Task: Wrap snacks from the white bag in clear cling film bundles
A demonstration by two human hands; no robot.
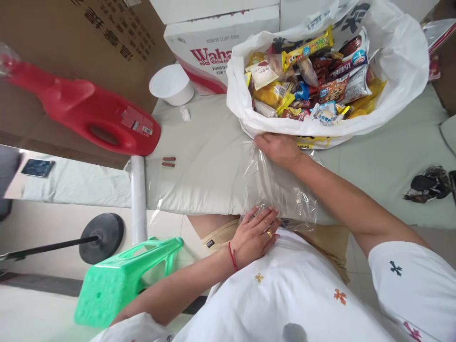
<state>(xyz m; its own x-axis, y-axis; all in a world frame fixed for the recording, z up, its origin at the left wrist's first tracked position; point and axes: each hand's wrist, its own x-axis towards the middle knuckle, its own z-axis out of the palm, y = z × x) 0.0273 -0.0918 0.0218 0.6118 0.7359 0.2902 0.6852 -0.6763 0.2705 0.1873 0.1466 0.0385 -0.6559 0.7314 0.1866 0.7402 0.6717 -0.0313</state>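
Note:
A clear plastic bag point(263, 180) is spread over the table's front edge, toward my lap. My left hand point(254, 235), with a ring and a red wrist cord, lies flat on its near end, fingers stretched out. My right hand point(280, 149) is at the far edge of the clear bag, its fingers curled closed on that edge; the fingertips are partly hidden. Just beyond it stands a white shopping bag point(237, 102), open at the top and full of wrapped snacks point(302, 85).
On the cloth-covered table point(199, 166) are a red bottle point(107, 111), a white tub point(173, 85), two brown strips point(168, 162), a plastic film roll point(138, 199) and a dark bundle point(429, 184). Boxes point(213, 52) stand behind. A green stool point(121, 280) is at lower left.

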